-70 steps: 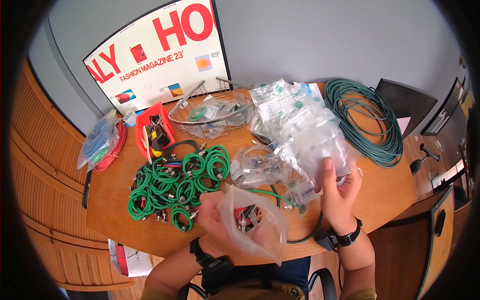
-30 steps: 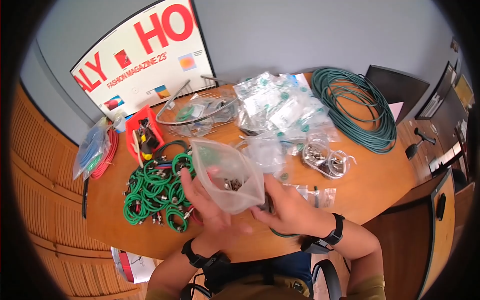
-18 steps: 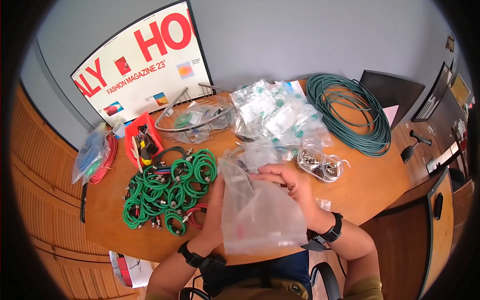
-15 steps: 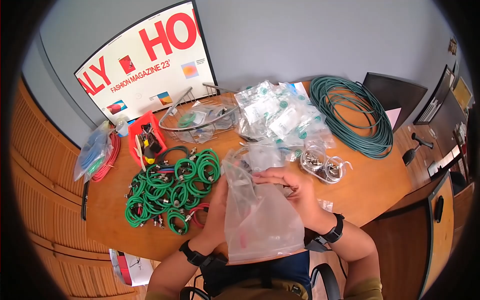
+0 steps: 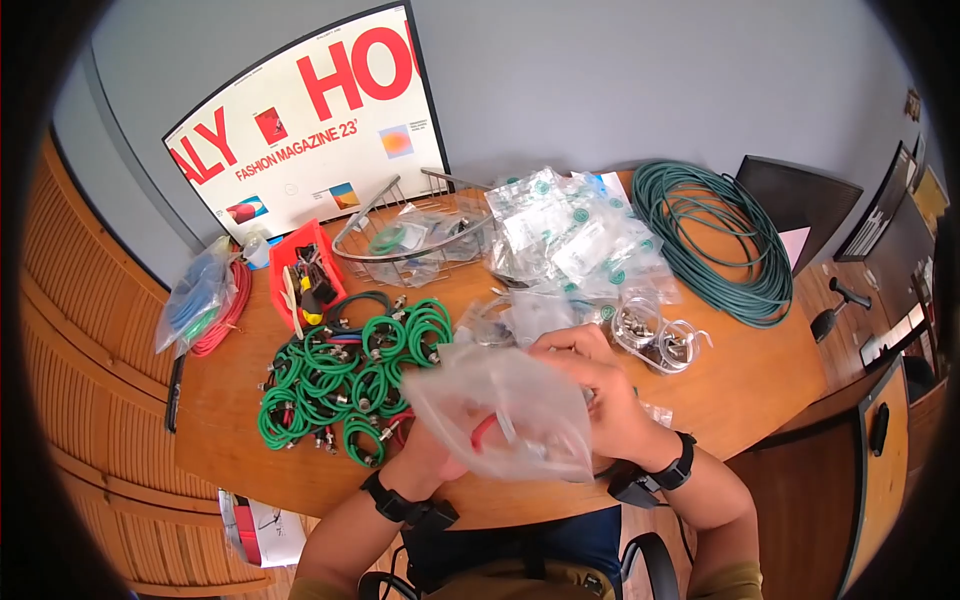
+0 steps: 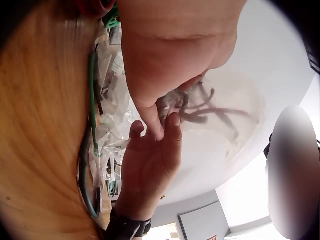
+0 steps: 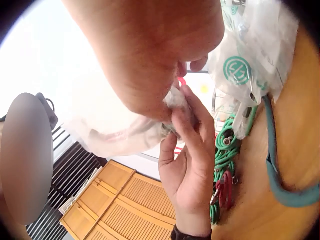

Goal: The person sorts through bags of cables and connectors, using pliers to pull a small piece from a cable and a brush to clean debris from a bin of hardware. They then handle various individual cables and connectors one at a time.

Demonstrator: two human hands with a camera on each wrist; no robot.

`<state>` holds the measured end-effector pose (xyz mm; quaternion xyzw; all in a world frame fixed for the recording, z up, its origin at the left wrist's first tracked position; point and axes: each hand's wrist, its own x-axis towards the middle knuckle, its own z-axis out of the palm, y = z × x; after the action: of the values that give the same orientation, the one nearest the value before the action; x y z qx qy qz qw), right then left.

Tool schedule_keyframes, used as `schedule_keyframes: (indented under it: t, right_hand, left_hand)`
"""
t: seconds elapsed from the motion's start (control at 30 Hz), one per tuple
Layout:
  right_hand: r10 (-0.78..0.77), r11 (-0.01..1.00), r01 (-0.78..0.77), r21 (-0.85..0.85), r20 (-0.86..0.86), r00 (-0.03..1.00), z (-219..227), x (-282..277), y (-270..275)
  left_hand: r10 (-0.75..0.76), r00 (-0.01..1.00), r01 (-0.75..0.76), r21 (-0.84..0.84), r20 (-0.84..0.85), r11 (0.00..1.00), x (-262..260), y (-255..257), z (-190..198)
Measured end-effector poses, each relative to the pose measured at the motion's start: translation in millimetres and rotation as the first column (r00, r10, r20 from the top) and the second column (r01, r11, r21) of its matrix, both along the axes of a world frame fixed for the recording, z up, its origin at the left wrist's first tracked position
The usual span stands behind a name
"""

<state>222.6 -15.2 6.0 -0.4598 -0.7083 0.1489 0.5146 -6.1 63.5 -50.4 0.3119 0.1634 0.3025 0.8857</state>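
Note:
A frosted plastic bag (image 5: pixel 510 415) is held up between both hands over the table's near edge, a red piece showing through it in the head view. My left hand (image 5: pixel 432 452) grips its left side and is partly covered by it. My right hand (image 5: pixel 600 385) holds the right side with bent fingers. In the left wrist view, dark slender shapes (image 6: pixel 205 107) show through the bag, and the two hands' fingertips meet at its gathered part. In the right wrist view, the left hand's fingers (image 7: pixel 187 132) press round a bunched section of plastic with small things inside.
Coiled green cables (image 5: pixel 360 375) lie left of the hands. Behind stand a red bin (image 5: pixel 300 275) of tools and a wire basket (image 5: pixel 410 250). Clear packets (image 5: pixel 575 230), a dark green cable coil (image 5: pixel 715 245) and round tubs (image 5: pixel 655 340) of metal connectors sit at the back right.
My right hand has left the clear packets at the right and joined the left on the frosted bag. The bag was tipped with its end hanging toward me, and has since risen and tilted.

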Motion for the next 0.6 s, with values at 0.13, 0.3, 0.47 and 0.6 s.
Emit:
schedule_keyframes:
  t: [0.13, 0.3, 0.47, 0.6]
  right_hand:
    - [0.039, 0.999, -0.037, 0.015, -0.198, 0.979, 5.9, 3.5, -6.7]
    - [0.023, 0.990, 0.038, 0.134, -0.423, 0.906, 3.6, 9.4, -14.3]
    - [-0.167, 0.890, 0.198, 0.411, -0.110, 0.980, 6.5, 17.3, -18.5]
    - [-0.219, 0.914, 0.204, 0.351, 0.004, 0.976, 23.8, 9.7, -20.7]
  left_hand:
    - [0.027, 0.983, -0.021, -0.034, 0.179, 0.999, 0.3, 1.0, 7.2]
    - [0.144, 0.990, -0.144, 0.010, -0.008, 0.990, 9.1, 4.9, 1.5]
    - [0.248, 0.964, -0.247, 0.021, -0.091, 0.969, 16.4, -2.7, 12.3]
    - [0.281, 0.942, -0.262, 0.120, -0.181, 0.957, 21.5, -8.5, 24.6]
